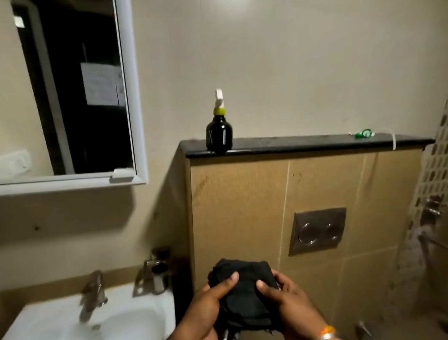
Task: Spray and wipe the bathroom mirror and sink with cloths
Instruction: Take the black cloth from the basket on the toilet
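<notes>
My left hand [202,316] and right hand [289,301], bottom centre: both grip a folded black cloth [243,294], thumbs pressed on top. Spray bottle [219,132]: upright on the dark ledge [309,143], centre frame. Mirror [58,83]: upper left. Sink [56,336]: lower left, tap [93,290] behind its bowl.
</notes>
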